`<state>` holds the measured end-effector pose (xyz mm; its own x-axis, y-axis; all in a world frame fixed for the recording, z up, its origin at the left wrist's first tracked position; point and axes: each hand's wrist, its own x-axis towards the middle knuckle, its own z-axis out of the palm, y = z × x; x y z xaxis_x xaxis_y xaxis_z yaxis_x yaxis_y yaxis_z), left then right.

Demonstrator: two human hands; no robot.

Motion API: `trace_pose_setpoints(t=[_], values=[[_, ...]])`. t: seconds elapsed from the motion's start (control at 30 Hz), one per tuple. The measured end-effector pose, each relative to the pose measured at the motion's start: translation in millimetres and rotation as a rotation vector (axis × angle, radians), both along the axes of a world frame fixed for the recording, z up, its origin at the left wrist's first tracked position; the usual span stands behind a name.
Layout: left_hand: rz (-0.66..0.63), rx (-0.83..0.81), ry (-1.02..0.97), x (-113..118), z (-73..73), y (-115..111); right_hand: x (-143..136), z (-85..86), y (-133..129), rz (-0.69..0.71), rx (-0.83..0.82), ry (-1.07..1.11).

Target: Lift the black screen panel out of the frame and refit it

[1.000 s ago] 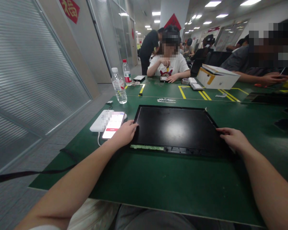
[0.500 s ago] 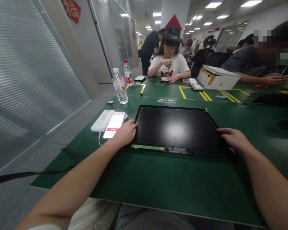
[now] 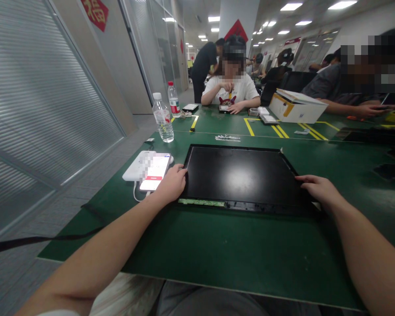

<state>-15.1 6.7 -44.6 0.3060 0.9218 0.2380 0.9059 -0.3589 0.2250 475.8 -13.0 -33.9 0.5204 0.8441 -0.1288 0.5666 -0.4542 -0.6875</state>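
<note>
A black display panel lies face up on the green table, with a bright reflection at its middle. Along its near edge runs a green circuit strip. My left hand grips the panel's left edge, fingers on the frame. At the right edge, my right hand holds the frame between thumb and fingers; some of its fingers are hidden below. Just left of my left hand is a lit phone beside a white device with a white cable.
Two water bottles stand at the back left. Small silvery scraps lie behind the panel. A white box is at the back right. Across the table a person works on a small item; another person sits at right.
The whole view has shifted slightly. Both hands keep their places on the panel's edges. The person at the right has lowered the hands a little.
</note>
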Motion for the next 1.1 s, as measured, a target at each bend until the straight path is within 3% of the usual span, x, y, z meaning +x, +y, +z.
trace_pose_setpoints(t=[0.47,1.1], values=[[0.003,-0.014,-0.061,-2.0,-3.8,4.0,-7.7,3.6,-3.6,0.007,0.006,-0.07],[0.002,-0.126,-0.232,-5.5,13.4,-1.4,-1.9,2.2,-1.4,0.058,-0.021,-0.21]])
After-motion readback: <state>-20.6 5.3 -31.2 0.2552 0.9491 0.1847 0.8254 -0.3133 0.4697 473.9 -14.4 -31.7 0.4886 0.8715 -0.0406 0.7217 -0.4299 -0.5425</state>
